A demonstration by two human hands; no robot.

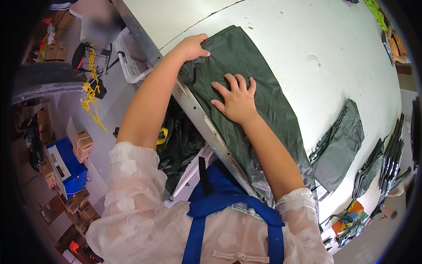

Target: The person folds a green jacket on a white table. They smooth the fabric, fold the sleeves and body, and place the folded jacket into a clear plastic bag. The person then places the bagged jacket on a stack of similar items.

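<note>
Sheer white sleeves and a blue apron strap [206,207] fill the bottom of the view, worn by the person looking down at a white surface [307,48]. A long dark green garment [259,83] of thin, slightly shiny fabric lies along the near edge of the surface, running away from the person, with its near end hanging toward the apron. The left hand [192,47] is curled closed on the far corner of the garment, pinching the fabric at the edge. The right hand [237,99] lies open and flat, fingers spread, pressing on the middle of the garment. This looks like smoothing or squaring the piece during folding; a clean fold would call for the flat hand to pin the cloth while the pinched corner is drawn taut. To the right, well apart, lie a folded grey-green piece [340,145] and a row of dark folded pieces [387,158]. Cardboard boxes [81,143] and a blue machine [66,165] stand on the floor at left.
</note>
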